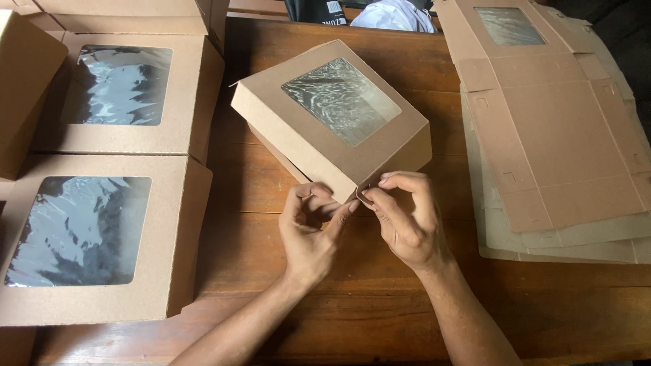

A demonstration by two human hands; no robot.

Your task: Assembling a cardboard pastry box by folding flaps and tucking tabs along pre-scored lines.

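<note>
I'm at the corner-tucking step on the brown windowed box [332, 118] at frame centre, left hand [308, 234] and right hand [407, 220] fingertips pinching its near corner flap [361, 194]; next needs that flap pressed in

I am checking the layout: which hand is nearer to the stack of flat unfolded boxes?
Right. The right hand is at the box corner, beside the flat stack; the left hand is on its far side.
</note>
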